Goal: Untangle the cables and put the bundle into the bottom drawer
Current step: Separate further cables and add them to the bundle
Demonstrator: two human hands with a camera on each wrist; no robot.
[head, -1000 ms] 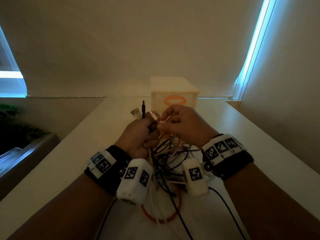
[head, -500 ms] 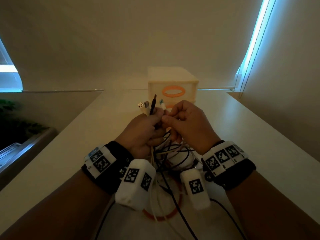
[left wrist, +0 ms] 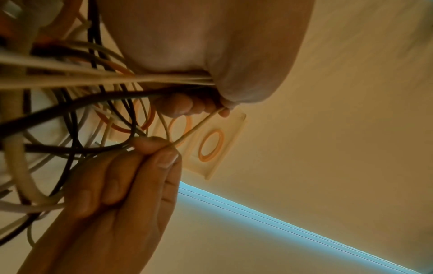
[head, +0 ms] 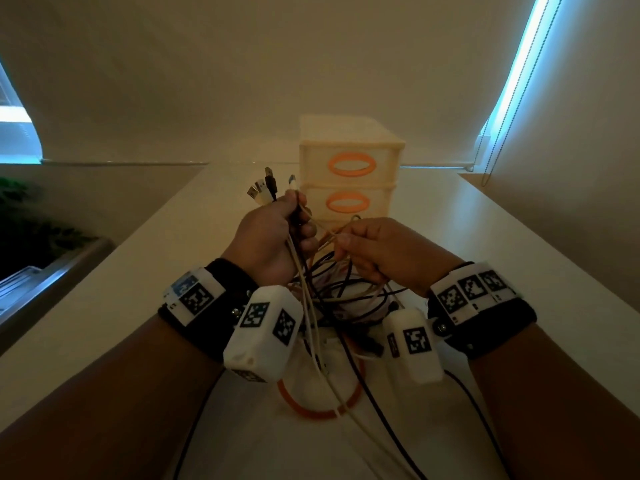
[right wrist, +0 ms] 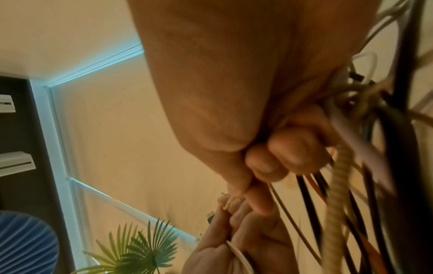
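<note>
My left hand [head: 292, 221] grips a bunch of cable ends, and their plugs [head: 266, 189] stick up above the fist. My right hand [head: 346, 241] pinches one thin cream cable [head: 322, 226] that runs taut from the left fist. A tangle of black, white and cream cables [head: 341, 296] hangs below both hands. In the left wrist view the right hand [left wrist: 161, 148] holds the thin cable [left wrist: 199, 126] between thumb and forefinger. The right wrist view shows a braided cable [right wrist: 337, 189] beside the right hand's curled fingers [right wrist: 288, 155]. A cream drawer unit [head: 349, 147] with orange ring handles stands behind.
An orange ring handle [head: 298, 405] on a white drawer front lies on the white table [head: 519, 271] under the hanging cables. Walls and window blinds close the far end. A plant [right wrist: 140, 252] and a dark ledge [head: 52, 271] are off the left side.
The hands were together at the cable ends; now they are apart, with the right hand drawing the thin cream cable to the right. More plugs stand above the left fist.
</note>
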